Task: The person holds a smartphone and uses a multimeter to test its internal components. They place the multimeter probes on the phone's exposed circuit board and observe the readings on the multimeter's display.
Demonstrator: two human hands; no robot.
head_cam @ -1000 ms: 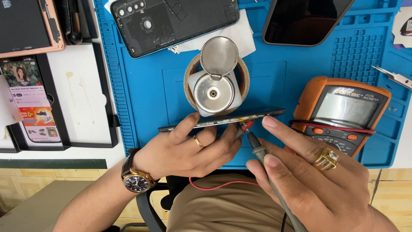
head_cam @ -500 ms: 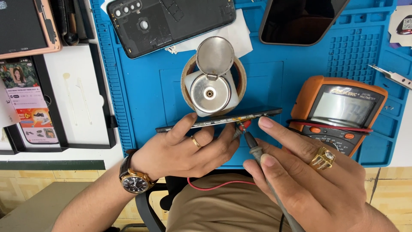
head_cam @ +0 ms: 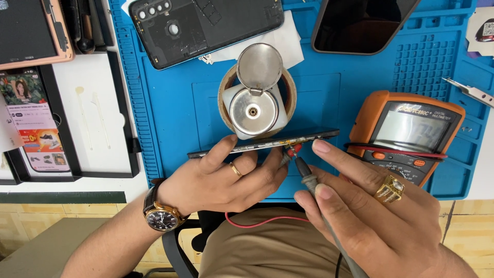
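My left hand (head_cam: 226, 180), with a gold ring and a wristwatch, holds an opened phone body (head_cam: 262, 143) on edge above the blue work mat (head_cam: 170, 118). A red-tipped probe (head_cam: 292, 150) lies under its fingers, its tip against the phone's inner side. My right hand (head_cam: 370, 211), wearing a large gold ring, pinches a black meter probe (head_cam: 309, 180) whose tip also touches the phone's inner side near the middle. An orange multimeter (head_cam: 411, 134) lies just right of the phone, with red leads across it.
A metal liquid dispenser (head_cam: 254, 100) with its lid up stands in a tape roll behind the phone. A phone back cover (head_cam: 206, 25) and a dark phone (head_cam: 360, 23) lie at the mat's far side. Tweezers (head_cam: 468, 91) lie at right; another lit phone (head_cam: 33, 123) at left.
Both hands and the phone stay in nearly the same pose. The view has shifted slightly; the probes remain on the phone.
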